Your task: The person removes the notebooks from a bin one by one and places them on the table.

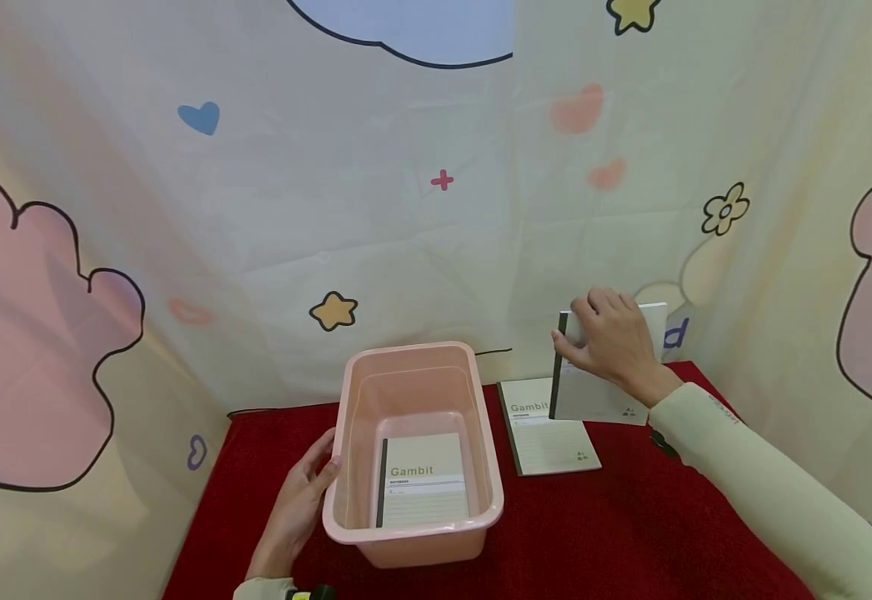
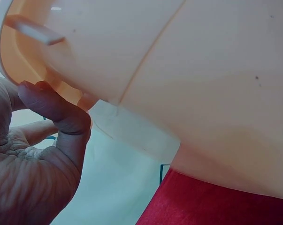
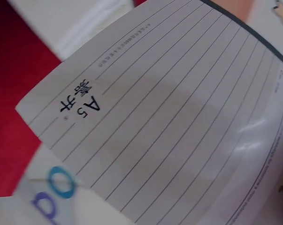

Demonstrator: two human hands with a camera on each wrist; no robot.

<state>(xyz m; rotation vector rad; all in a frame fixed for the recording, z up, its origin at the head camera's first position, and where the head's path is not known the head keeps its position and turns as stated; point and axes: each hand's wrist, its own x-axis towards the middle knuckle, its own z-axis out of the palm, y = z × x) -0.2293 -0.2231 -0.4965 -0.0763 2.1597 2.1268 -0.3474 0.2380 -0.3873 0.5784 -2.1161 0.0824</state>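
Red cloth (image 1: 631, 533) lies under a pink plastic tub (image 1: 417, 550) whose left side the left hand (image 1: 299, 502) grips, while the right hand (image 1: 616, 337) pinches the top of a white paper notebook (image 1: 593, 398), upright to the tub's right, its long side up and down, its dark spine (image 1: 555, 387) on the left.

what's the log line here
left hand: grips pink rectangular plastic tub; right hand: holds white rectangular paper notebook; tub: white Gambit notebook inside
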